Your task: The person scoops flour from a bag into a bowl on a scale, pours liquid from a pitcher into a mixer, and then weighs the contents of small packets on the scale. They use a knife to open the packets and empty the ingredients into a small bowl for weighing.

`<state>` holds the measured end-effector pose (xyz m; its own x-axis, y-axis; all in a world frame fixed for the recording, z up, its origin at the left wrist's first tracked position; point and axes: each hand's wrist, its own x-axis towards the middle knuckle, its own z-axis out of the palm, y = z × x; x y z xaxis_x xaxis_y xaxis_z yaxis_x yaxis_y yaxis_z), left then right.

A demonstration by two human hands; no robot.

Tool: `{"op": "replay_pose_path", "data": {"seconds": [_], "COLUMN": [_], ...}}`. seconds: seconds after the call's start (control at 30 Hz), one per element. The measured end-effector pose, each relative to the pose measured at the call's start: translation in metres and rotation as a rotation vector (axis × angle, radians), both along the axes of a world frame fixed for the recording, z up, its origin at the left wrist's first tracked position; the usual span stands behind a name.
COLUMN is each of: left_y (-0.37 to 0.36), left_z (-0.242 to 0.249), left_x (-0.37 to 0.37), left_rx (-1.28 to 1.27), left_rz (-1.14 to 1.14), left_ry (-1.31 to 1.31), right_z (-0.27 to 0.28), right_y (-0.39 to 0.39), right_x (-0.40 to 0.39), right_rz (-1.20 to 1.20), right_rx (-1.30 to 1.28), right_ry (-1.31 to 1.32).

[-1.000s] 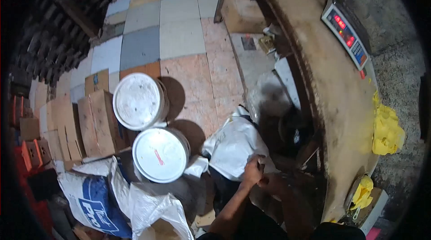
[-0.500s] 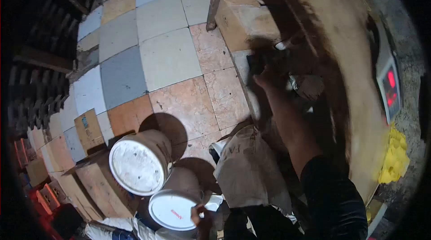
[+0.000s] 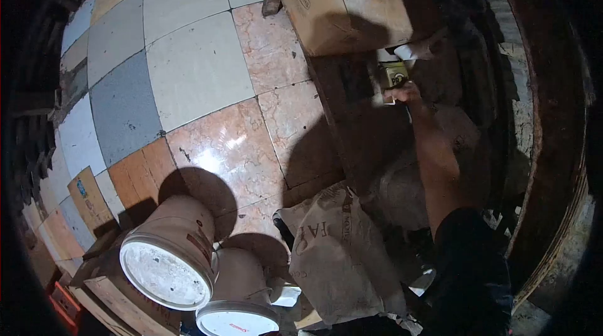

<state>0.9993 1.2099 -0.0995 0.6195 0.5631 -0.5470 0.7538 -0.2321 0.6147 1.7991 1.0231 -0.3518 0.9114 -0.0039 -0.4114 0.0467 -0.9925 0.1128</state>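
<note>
Cardboard and tile are filling most of the head view; only one view here, looking down under a wooden counter (image 3: 553, 147).

Right hand (image 3: 405, 93) is reaching forward and away from the body, arm extended along the shadowed shelf area beneath the counter. Fingers are touching a small yellow-green packet (image 3: 396, 75) sitting just below a large cardboard box (image 3: 342, 3). Whether the fingers are closing on the packet or just resting against it: cannot tell, too dark and too small.

Left hand is not showing anywhere in this view.

Key relation: packet is lying straight ahead of the right hand, at the fingertips, on the far side from the body. It looks to be standing roughly upright, long axis pointing up-frame toward the box, though shadow is making this uncertain. Right hand is the only hand near it.

Nearer the person: a crumpled brown paper sack (image 3: 342, 254) with printed letters is lying on the floor beside the right arm. Two white lidded buckets (image 3: 166, 260) are sitting together to the left, touching each other, next to flattened cartons (image 3: 110, 298). Tiled floor (image 3: 188, 66) is running off toward the top left.
</note>
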Motion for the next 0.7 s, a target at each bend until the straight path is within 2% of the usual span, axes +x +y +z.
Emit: {"op": "replay_pose_path", "data": {"seconds": [0.1, 0.17, 0.27, 0.33, 0.4, 0.43, 0.47, 0.5, 0.53, 0.57, 0.6, 0.63, 0.7], "left_y": [0.0, -0.002, -0.008, -0.016, -0.029, -0.032, -0.023, -0.024, -0.029, -0.032, -0.041, -0.052, -0.078], "left_z": [0.012, 0.02, 0.037, 0.052, 0.069, 0.084, 0.122, 0.14, 0.16, 0.194, 0.23, 0.245, 0.282], "left_x": [-0.005, -0.012, -0.024, -0.036, -0.049, -0.043, -0.024, -0.022, -0.024, -0.019, -0.018, -0.032, -0.062], "left_rx": [-0.035, -0.044, -0.027, -0.011, -0.015, -0.214, -0.074, -0.089, -0.101, -0.161, -0.223, -0.105, 0.071], "left_rz": [0.069, 0.129, 0.246, 0.346, 0.486, 0.765, 0.476, 0.503, 0.533, 0.57, 0.616, 0.588, 0.569], "left_ry": [0.048, 0.074, 0.071, 0.035, -0.033, -0.075, -0.072, -0.176, -0.282, -0.355, -0.429, -0.488, -0.553], "right_z": [-0.022, -0.015, 0.002, 0.032, 0.081, 0.11, 0.15, 0.151, 0.194, 0.241, 0.319, 0.362, 0.444], "right_y": [-0.015, 0.005, 0.056, 0.102, 0.139, 0.152, 0.163, 0.151, 0.157, 0.155, 0.152, 0.14, 0.104], "right_x": [-0.013, -0.036, -0.1, -0.166, -0.256, -0.306, -0.357, -0.414, -0.472, -0.517, -0.561, -0.607, -0.679], "right_rz": [0.137, 0.029, -0.349, -0.717, -1.073, -1.205, -1.161, -0.8, -0.88, -0.653, -0.566, -0.417, 0.059], "right_rx": [-0.019, 0.14, 0.736, 1.245, 1.549, 1.591, 1.395, 1.514, 1.508, 1.362, 1.631, 1.788, 1.748], "right_ry": [-0.173, -0.209, -0.236, -0.138, 0.062, 0.148, 0.156, 0.107, 0.143, 0.275, 0.471, 0.556, 0.556]}}
